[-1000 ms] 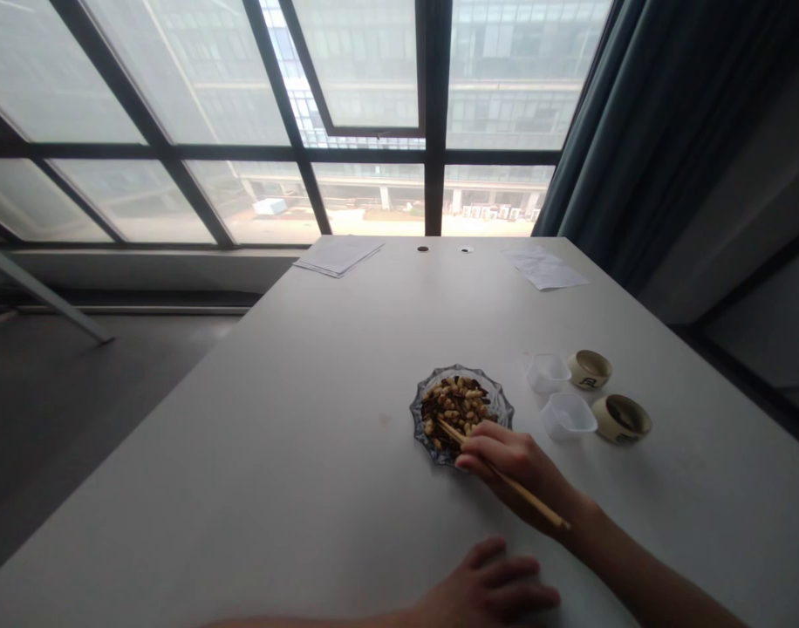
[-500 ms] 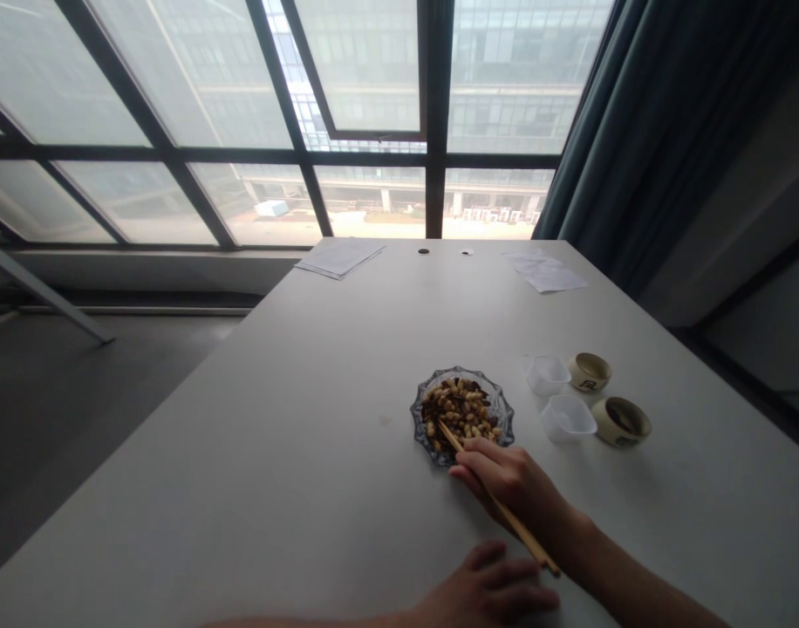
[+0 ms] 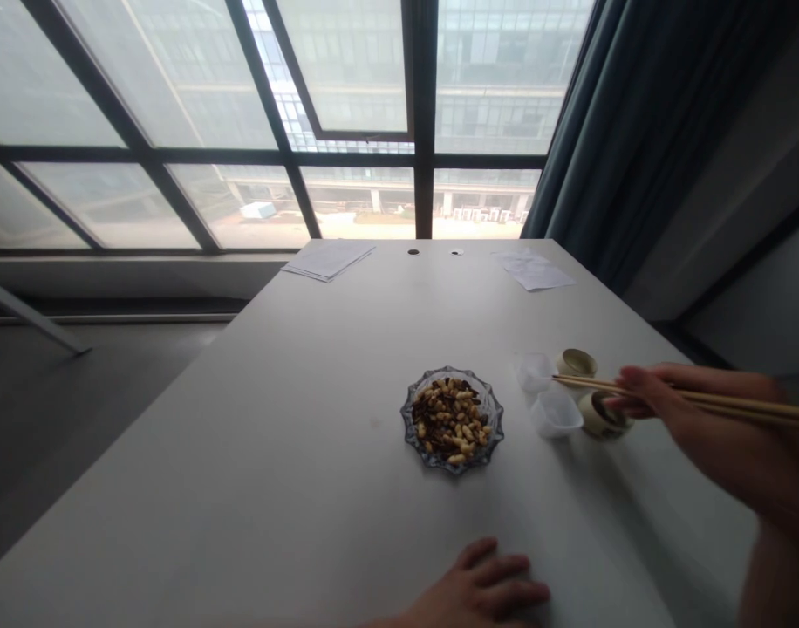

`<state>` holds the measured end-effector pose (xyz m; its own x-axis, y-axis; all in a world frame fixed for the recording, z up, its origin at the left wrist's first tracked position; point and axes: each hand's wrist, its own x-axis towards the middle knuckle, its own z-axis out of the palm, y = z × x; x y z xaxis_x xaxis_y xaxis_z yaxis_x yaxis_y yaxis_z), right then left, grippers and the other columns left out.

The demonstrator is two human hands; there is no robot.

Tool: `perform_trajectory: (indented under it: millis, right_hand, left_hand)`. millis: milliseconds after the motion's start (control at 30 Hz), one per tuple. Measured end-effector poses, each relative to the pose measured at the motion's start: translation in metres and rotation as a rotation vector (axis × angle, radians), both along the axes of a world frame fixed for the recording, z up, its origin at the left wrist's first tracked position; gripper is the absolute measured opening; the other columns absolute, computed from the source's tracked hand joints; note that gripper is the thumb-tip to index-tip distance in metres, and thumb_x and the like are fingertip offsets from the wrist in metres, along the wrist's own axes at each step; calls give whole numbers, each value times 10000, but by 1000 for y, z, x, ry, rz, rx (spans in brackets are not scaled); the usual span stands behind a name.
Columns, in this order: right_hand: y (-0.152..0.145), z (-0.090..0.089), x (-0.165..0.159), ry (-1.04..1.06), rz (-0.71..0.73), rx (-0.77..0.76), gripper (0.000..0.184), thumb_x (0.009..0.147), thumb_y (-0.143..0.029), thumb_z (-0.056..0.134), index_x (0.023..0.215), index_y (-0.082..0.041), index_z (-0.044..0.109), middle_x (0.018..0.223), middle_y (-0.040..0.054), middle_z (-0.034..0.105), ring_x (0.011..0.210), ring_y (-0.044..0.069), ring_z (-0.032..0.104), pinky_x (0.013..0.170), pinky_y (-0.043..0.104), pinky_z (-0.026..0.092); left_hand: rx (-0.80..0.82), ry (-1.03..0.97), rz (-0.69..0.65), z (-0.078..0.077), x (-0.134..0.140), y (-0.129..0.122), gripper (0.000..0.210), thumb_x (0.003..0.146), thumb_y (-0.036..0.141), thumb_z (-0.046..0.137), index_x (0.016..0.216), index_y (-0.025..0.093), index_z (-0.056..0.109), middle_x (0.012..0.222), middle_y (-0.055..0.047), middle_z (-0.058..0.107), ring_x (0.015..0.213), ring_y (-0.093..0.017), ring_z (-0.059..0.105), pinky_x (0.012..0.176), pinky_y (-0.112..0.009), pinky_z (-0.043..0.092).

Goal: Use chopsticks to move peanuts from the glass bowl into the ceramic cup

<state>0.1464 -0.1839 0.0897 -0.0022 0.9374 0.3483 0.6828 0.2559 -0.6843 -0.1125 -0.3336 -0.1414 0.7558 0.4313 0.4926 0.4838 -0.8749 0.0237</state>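
My right hand (image 3: 693, 414) is raised at the right, closed around a pair of wooden chopsticks (image 3: 713, 399) that point left. Their tips are over the two clear plastic tubs (image 3: 556, 413) and two beige ceramic bowls (image 3: 576, 360); a small dark bit seems to be at the tips, too small to name. Part of the nearer bowl lies behind my fingers. In the middle of the table stands a scalloped glass bowl (image 3: 407, 427) of peanuts and dark seeds (image 3: 448, 419). My left hand (image 3: 481, 589) rests flat on the tabletop below it, fingers spread, holding nothing.
Sheets of paper (image 3: 331, 259) lie at the far left of the white table (image 3: 275, 419), and another sheet (image 3: 534, 270) at the far right. Two small round holes are near the back edge. Windows stand beyond, with a dark curtain (image 3: 589, 131) to the right.
My right hand has lifted the chopsticks out of the glass bowl and moved right, over to the tubs and ceramic bowls. My left hand stays on the table. The view has turned slightly right.
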Motion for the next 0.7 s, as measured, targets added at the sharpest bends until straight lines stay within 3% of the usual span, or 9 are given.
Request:
perform_trajectory:
  millis: [133,300,400,500,700]
  right_hand:
    - [20,5,36,79,-196,-248,210,903,-371,750,834,-174,774,738,145,790,669,256,794,579,279,619]
    - [38,-6,42,127,-164,-360,213,892,-330,744,790,-146,709,741,179,786,647,265,791,571,297,626]
    - [47,-14,45,112,-68,-382,220,859,-345,773,803,-139,723,669,143,773,599,261,778,533,304,628]
    - [52,-19,55,95,1,-400,230,823,-360,805,786,-146,729,634,118,764,566,253,767,501,298,622]
    - [47,-14,73,137,-105,-360,183,837,-309,800,773,-156,722,649,140,761,595,273,777,519,297,622]
  left_hand:
    - [-107,44,-29,12,-4,1,280,1095,410,484,1294,387,679,1530,105,570,1469,-139,450,1291,-361,194]
    - [-125,30,-59,22,-7,3,264,1088,404,499,1260,356,694,1504,84,598,1441,-148,482,1294,-352,172]
    - [-125,32,-64,23,-7,4,240,1074,397,536,1249,353,694,1484,67,618,1420,-157,505,1280,-349,220]
    - [-122,14,-57,23,-6,5,251,1083,401,513,1255,358,691,1483,79,617,1420,-153,501,1289,-350,185]
    - [-134,3,-64,25,-7,5,246,1086,385,518,1249,344,696,1490,87,609,1438,-144,481,1302,-348,122]
